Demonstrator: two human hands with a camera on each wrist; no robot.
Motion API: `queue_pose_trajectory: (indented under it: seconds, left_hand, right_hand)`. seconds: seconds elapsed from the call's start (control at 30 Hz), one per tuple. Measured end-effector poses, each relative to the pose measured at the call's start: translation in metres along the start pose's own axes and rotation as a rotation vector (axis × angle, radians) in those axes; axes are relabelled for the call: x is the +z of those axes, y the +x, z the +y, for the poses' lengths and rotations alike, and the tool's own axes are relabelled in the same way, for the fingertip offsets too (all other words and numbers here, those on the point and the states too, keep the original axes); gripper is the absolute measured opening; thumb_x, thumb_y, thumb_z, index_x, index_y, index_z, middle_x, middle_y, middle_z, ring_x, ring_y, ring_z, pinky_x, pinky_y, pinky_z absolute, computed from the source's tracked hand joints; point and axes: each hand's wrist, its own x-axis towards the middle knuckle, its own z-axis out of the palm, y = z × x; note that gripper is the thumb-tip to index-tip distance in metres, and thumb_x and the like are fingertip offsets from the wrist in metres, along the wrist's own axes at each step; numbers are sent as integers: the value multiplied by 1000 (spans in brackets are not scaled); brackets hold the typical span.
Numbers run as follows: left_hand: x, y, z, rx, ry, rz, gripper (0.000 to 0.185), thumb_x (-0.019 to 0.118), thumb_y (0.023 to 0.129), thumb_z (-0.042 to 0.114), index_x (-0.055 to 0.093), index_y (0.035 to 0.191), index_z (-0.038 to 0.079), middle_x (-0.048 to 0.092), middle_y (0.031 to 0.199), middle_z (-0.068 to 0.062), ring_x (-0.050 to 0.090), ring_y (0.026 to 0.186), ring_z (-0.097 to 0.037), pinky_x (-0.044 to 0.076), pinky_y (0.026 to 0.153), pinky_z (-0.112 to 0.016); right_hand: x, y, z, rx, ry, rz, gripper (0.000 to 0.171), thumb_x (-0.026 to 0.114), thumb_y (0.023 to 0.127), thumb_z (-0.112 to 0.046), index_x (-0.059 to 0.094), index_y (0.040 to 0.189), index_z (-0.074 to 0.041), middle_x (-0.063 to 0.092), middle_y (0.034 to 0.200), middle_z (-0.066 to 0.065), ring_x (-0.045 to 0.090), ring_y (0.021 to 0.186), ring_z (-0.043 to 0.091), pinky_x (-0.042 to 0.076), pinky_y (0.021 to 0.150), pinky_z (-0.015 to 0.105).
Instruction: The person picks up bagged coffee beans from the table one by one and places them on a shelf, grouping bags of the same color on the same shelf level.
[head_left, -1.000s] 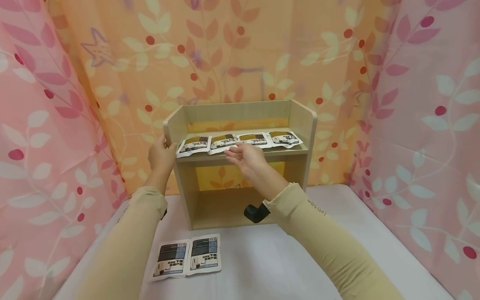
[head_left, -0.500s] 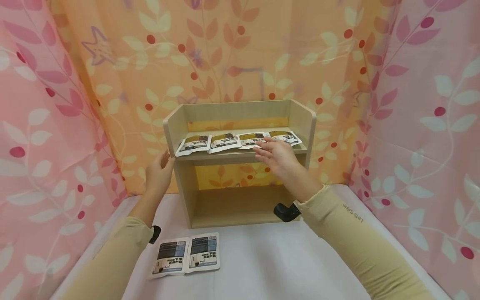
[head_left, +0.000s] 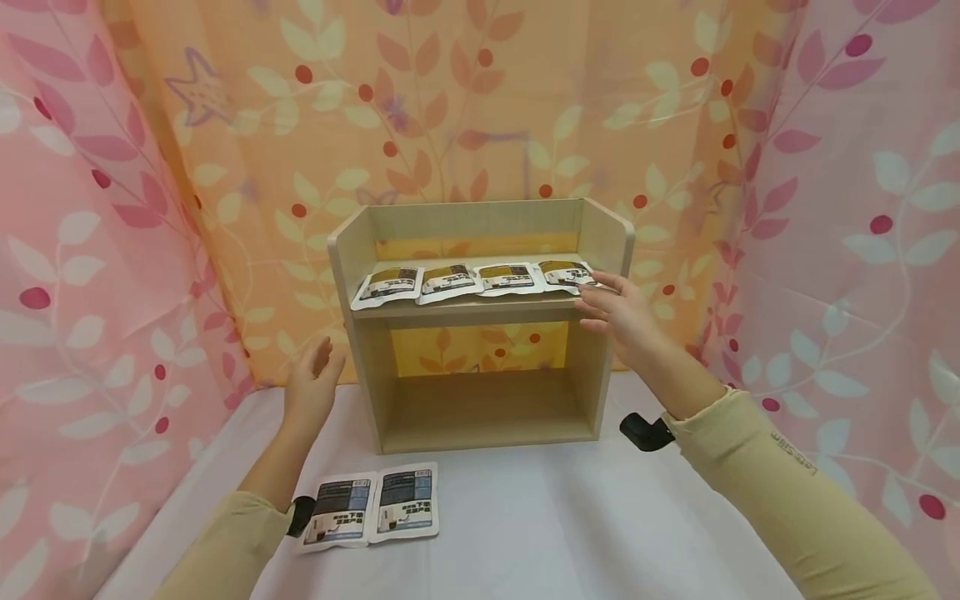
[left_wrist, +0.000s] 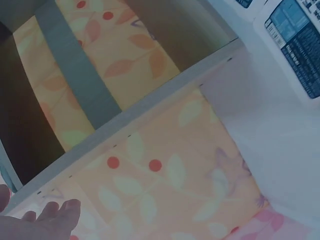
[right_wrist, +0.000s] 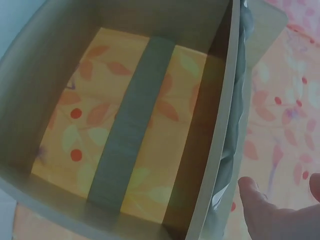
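Several flat white pouches with printed labels lie in a row along the upper shelf, the leftmost pouch by the left side panel and the rightmost pouch by the right one. My right hand, fingers extended and holding nothing, is at the shelf's front right corner and overlaps the rightmost pouch's edge in the head view. To the left of the wooden shelf unit, my left hand hangs in the air with loosely bent fingers and nothing in it. Fingertips show beside the side panel in the left wrist view.
Two more pouches lie side by side on the white-covered table, a left pouch and a right pouch, in front of the unit. The lower compartment has an open back. Patterned cloth encloses three sides.
My right hand has moved right along the shelf front, from the middle pouches to the right end. My left hand has left the shelf's left side and come down and back.
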Motion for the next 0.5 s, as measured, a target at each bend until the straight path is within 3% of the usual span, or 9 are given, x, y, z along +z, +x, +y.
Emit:
queue_pose_trajectory:
  seconds: [0.13,0.2,0.4,0.5]
  left_hand:
    - [-4,-11,-9,-52,6,6,54,49,102,18,32,146,-7,40,144,-28,36,136,-39,30,110,-47]
    - [-6,-16,-13,-79,0,-4,55,48,102,18,30,147,-7,39,145,-28,35,137,-39,30,110,-46]
    - [-9,-31,-31,-133,-31,-28,56,48,102,12,25,148,-9,36,146,-32,33,138,-40,29,110,-46]
    - [-10,-38,-39,-156,-30,-34,56,48,102,12,24,148,-10,36,145,-33,34,137,-40,29,109,-47]
  right_hand:
    - [-14,-1,6,-36,-6,38,60,48,99,-6,19,150,6,50,124,11,59,96,8,51,74,18]
    - [-20,-1,9,-54,-29,67,59,49,99,-6,21,149,6,50,126,14,58,91,4,51,71,16]
    - [-34,-3,22,-98,-131,151,57,52,98,-6,27,149,4,44,134,21,54,91,1,50,70,16]
    - [-40,-4,31,-105,-173,167,58,52,99,-9,28,149,3,43,138,22,55,105,11,49,78,22]
